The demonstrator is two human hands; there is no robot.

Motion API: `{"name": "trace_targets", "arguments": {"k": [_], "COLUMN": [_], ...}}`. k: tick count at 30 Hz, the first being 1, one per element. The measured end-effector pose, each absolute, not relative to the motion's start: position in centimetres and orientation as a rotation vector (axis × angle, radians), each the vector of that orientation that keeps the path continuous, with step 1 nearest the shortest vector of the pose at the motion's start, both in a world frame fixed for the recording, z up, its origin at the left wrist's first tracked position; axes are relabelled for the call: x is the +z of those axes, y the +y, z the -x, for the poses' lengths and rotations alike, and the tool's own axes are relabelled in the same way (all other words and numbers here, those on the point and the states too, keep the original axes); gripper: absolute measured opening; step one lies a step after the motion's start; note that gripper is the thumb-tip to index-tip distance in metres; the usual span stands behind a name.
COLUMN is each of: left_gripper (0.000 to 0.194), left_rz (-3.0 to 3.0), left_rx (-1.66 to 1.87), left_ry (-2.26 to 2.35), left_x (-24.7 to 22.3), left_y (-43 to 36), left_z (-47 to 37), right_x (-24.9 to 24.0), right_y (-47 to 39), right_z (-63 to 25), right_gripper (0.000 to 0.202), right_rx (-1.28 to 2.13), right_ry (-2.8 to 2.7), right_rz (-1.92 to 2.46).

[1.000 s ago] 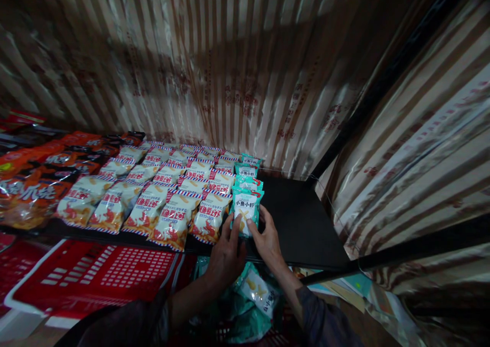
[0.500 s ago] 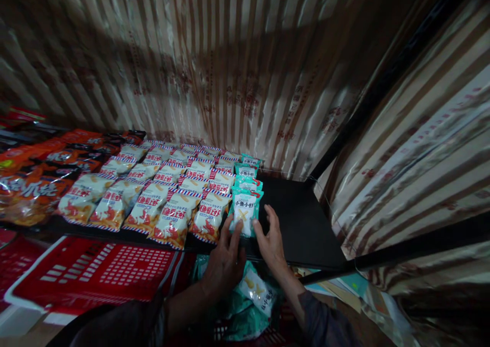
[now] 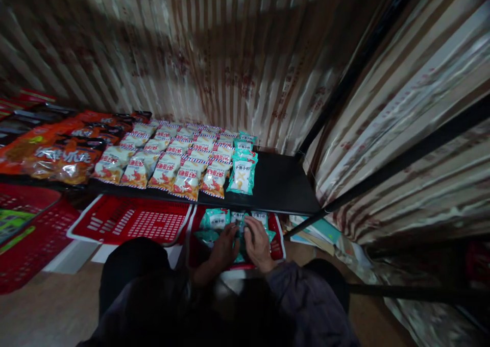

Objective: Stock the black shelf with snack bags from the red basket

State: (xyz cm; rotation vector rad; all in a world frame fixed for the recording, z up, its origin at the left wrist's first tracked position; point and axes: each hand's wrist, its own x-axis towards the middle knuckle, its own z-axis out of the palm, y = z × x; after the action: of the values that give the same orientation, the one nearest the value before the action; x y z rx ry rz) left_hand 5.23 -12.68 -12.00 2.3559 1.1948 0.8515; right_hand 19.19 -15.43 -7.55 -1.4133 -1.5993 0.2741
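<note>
Both of my hands are down in a red basket (image 3: 282, 245) of teal-and-white snack bags (image 3: 217, 218), below the shelf's front edge. My left hand (image 3: 225, 246) lies over the bags with its fingers bent and apart. Beside it, my right hand (image 3: 257, 241) reaches in with slightly curved fingers. One snack bag (image 3: 238, 216) shows just beyond and between the fingertips; neither hand visibly grips it. Up on the black shelf (image 3: 285, 183), a like snack bag (image 3: 242, 176) leans at the front of a short row of the same kind.
White-and-orange snack bags (image 3: 186, 176) stand in several rows left of the teal row, with orange bags (image 3: 69, 158) farther left. Another red basket (image 3: 153, 219) sits below the shelf. A black post (image 3: 325, 107) rises at the shelf's right end, before striped curtain (image 3: 214, 56).
My hands have left the front teal bag on the shelf and moved down into the basket. The view has tilted downward, showing more floor and my knees.
</note>
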Motion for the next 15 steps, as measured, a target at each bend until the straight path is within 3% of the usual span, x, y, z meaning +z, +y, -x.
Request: {"name": "trace_targets", "arguments": {"k": [3, 8, 12, 15], "left_gripper": [0.042, 0.032, 0.036, 0.038], "left_rz": [-2.455, -2.483, -2.555, -2.536], "left_rx": [0.529, 0.408, 0.541, 0.79], "left_ry": [1.346, 1.213, 1.093, 1.36], "left_x": [-14.4, -15.6, -13.5, -12.4], "left_y": [-13.6, -14.7, -15.7, -15.5], "left_z": [-4.2, -3.9, -4.0, -2.7], "right_x": [-11.2, -12.5, -11.7, -12.2], "right_y": [-17.0, -18.2, -17.4, -16.6], "right_z": [-19.0, -19.8, -19.6, -19.2], "right_gripper": [0.039, 0.054, 0.052, 0.058], "right_rx": [0.265, 0.37, 0.388, 0.391], "right_ry": [-1.57, -1.56, -1.734, -1.861], "right_rz": [1.733, 2.254, 2.222, 2.109]}}
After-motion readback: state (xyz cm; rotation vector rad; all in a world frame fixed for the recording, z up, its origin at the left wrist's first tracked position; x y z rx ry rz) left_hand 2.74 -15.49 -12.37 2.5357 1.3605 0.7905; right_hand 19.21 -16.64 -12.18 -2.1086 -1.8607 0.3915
